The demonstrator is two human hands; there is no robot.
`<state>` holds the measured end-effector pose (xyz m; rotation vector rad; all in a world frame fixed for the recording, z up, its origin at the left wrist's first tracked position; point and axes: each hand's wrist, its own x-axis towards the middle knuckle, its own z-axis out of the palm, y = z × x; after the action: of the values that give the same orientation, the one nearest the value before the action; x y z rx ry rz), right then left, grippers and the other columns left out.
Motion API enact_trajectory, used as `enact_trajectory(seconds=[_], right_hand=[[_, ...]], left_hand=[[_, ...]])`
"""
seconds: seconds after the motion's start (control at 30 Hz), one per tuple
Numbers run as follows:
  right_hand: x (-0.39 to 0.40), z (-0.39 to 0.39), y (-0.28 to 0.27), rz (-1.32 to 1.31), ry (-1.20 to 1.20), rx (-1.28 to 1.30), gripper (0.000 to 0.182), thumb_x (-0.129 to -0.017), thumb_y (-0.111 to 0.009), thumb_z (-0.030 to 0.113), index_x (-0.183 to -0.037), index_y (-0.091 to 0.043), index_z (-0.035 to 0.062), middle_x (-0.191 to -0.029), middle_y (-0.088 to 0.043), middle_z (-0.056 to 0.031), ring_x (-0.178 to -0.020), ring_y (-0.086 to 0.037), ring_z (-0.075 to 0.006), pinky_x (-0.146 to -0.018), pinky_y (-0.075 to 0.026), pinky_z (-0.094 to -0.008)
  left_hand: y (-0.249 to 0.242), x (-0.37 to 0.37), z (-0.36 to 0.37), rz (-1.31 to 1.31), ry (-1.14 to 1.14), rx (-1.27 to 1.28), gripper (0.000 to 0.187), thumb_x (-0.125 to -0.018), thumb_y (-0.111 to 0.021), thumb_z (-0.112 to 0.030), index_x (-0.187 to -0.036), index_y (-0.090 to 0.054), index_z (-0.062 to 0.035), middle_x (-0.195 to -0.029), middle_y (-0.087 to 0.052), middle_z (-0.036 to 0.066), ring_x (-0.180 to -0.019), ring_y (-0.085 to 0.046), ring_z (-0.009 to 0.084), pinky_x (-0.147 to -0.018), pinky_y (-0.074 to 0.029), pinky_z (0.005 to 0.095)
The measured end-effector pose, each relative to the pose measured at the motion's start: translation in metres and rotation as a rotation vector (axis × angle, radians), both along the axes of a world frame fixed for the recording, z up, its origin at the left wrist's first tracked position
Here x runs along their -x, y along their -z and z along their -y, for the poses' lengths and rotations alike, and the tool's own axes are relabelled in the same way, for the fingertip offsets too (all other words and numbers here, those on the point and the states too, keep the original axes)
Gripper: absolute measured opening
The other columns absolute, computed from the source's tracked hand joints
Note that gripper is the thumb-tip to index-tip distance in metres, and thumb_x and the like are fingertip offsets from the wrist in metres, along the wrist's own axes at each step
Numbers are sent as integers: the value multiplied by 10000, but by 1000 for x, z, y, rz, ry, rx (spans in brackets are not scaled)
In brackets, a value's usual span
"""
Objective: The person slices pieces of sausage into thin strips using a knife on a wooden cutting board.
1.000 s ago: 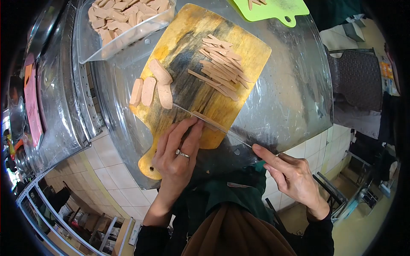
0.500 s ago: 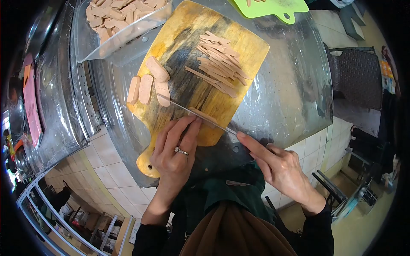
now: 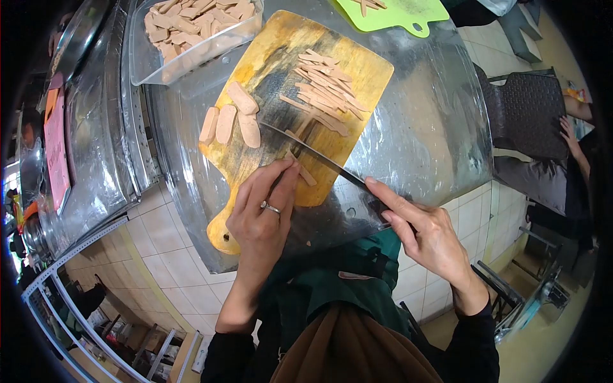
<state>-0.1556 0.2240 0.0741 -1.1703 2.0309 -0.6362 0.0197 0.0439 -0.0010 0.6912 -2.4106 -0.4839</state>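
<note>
The wooden cutting board (image 3: 300, 96) is lying on the table (image 3: 434, 140), with whole slices (image 3: 230, 121) sitting on its left, thin strips (image 3: 322, 89) piling on its right, and a tub (image 3: 191, 32) of more slices standing behind it.

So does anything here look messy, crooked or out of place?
Mostly tidy. The wooden cutting board lies at a slant, its handle sticking out past the counter edge. One small scrap sits off the board near the left hand. The right hand holds the knife across the board.
</note>
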Motion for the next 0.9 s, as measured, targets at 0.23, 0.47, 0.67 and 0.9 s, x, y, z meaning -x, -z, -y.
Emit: enact_trajectory(seconds=[0.23,0.47,0.67,0.9], right_hand=[[-4,-11,5,-74,-54,111,618,-994,-624,67,-1558,-484,276,-737,-679,-140,-553,-615,-282,-568,-508,-418],[-7,-12,-10,-164,-85,-2,611,-1001,-641,110,-1562,-477,289,-606,-591,-122,-489,-576,-281,-512,-488,-401],[-9,-15,-16,-133,-62,-15,635,-987,-656,103,-1564,-472,294,-610,-585,-133,-489,-572,-280,-518,-490,-412],[-12,-12,-15,-157,-67,-22,683,-972,-656,67,-1577,-446,303,-632,-591,-147,-513,-600,-303,-534,-505,-430]], left_hand=[[1,-1,-1,-4,-6,11,357,-791,-784,25,-1125,-776,-102,-1168,-715,1,-1027,-700,222,-867,-577,328],[3,-2,-2,9,-10,31,367,-796,-780,21,-1139,-773,-109,-1181,-712,0,-1033,-696,228,-877,-577,333],[3,-2,-2,12,-18,12,401,-773,-780,34,-1145,-774,-116,-1186,-712,-2,-1023,-694,226,-880,-578,336],[4,-1,-1,2,-8,13,453,-733,-781,46,-1154,-772,-120,-1181,-712,1,-1016,-691,219,-874,-580,334]])
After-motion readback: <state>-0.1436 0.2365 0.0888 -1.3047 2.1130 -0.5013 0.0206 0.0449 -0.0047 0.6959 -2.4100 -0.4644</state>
